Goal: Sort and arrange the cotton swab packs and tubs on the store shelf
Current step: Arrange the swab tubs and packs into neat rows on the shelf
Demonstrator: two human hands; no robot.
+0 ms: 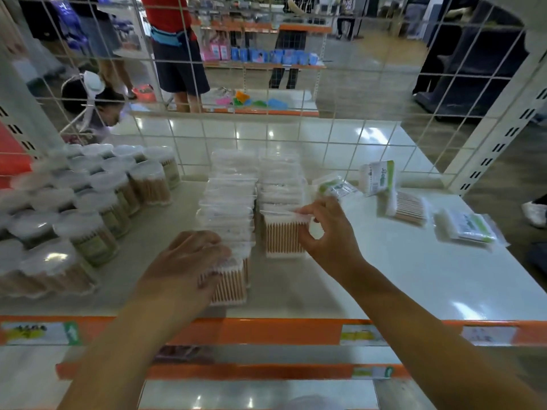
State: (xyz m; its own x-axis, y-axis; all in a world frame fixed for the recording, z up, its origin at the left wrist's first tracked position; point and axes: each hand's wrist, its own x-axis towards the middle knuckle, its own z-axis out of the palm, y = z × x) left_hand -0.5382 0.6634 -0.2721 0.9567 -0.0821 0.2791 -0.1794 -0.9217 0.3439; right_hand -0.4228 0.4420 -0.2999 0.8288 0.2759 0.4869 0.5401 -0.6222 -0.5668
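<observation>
White shelf (384, 261) carries everything, its front edge trimmed with an orange strip (251, 331) bearing price labels. On it, the left hand (183, 261) lies over the top of the front pack of the left row (229, 202), fingers bent down across the pack's near face so that they grip it; wooden swab sticks show below the fingers. The right hand (325, 229) pinches the front pack of the right row (281, 187) at its upper right corner, thumb low on the side, fingertips curled on the top edge. Both rows are clear square packs standing upright one behind another, running back toward the wire grid (266, 84) behind the shelf, and the two rows stand just beside each other.

To the left, round tubs (97, 202) with clear lids stand in close ranks, filled with upright swabs, some with green labels. To the right lie loose flat packs (411, 207) with green-and-white labels, scattered and well apart from the rows; one stands tilted, the others lie flat. Motion blur softens the tubs and the loose packs.
</observation>
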